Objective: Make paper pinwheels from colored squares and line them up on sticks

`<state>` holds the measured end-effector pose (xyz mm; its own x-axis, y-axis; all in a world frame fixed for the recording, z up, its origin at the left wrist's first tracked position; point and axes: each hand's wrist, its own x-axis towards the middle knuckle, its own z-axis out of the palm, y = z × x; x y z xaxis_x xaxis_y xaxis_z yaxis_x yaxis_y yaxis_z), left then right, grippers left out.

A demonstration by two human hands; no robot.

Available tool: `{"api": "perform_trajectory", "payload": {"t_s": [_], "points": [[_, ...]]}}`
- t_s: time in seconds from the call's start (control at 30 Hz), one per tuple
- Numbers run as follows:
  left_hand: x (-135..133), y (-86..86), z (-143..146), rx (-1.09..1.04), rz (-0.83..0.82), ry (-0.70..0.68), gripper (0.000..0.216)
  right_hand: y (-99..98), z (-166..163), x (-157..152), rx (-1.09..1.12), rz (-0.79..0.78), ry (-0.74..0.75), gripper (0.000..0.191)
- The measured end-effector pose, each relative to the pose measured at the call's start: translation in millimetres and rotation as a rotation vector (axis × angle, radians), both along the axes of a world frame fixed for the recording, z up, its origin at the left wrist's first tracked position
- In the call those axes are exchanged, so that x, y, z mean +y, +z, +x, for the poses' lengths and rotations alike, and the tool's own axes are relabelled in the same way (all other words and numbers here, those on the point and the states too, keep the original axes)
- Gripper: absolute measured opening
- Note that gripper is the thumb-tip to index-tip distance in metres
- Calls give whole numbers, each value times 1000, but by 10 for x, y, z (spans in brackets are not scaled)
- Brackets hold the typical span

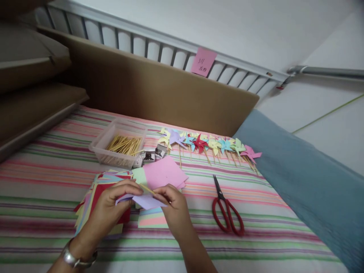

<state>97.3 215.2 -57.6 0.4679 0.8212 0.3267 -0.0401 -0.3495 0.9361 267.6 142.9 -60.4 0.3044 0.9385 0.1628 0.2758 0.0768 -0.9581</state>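
In the head view my left hand [115, 203] is closed on a folded piece of light purple paper [148, 201], thumb below and fingers above. My right hand [173, 203] pinches a thin wooden stick [147, 189] that lies against the paper's upper side and points toward my left fingers. The right fingertips are also close to the paper's right corner; whether they touch it I cannot tell. Under and beside my left hand is a stack of coloured paper squares [98, 189]. Pink paper squares [165, 172] lie just beyond my hands, over green ones.
Red-handled scissors [224, 206] lie to the right. A clear plastic box [99, 142] holds wooden sticks, with small boxes of dark pins [149, 156] beside it. Finished paper pinwheels [200, 144] lie in a row at the back, before a cardboard panel [159, 91]. Cardboard boxes [36, 102] stand left.
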Motion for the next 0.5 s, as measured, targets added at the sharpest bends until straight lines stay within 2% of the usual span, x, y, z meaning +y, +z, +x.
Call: {"api": "perform_trajectory", "payload": {"t_s": [0.13, 0.37, 0.5], "points": [[-7, -9, 14, 16, 22, 32, 22, 21, 21, -11, -15, -6, 6, 13], [-9, -11, -24, 31, 56, 41, 10, 12, 25, -39, -55, 29, 10, 17], [-4, -14, -64, 22, 126, 21, 17, 13, 4, -20, -50, 41, 7, 16]]}}
